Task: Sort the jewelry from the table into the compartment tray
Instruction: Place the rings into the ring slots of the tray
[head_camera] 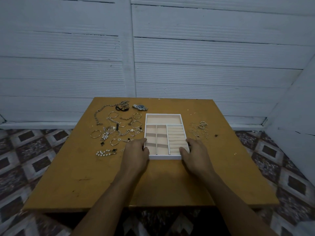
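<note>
**Q:** Head view: where is the compartment tray (165, 157), and how is it oriented?

**A:** It lies flat at the centre of the table (81, 176). Its long axis runs from the person toward the far wall. The single wide compartment is at the far end. The ribbed ring-roll section is at the near right, and the small square cells are at the near left.

**Q:** Status of the hands?

**A:** The left hand (136, 150) grips the near-left corner, with the thumb hooked over the rim and the fingers on the left wall. The right hand (196, 150) grips the near-right corner, with the thumb lying over the ring rolls and the fingers on the right wall.

**Q:** Where is the jewelry?

**A:** It is on the table beside the tray. Chains and bangles (117, 126) are spread to the left, and a pearl bracelet (105, 152) lies nearest the person. A wristwatch (140, 107) sits beyond the far-left corner. Small rings (199, 130) are scattered to the right.
</note>
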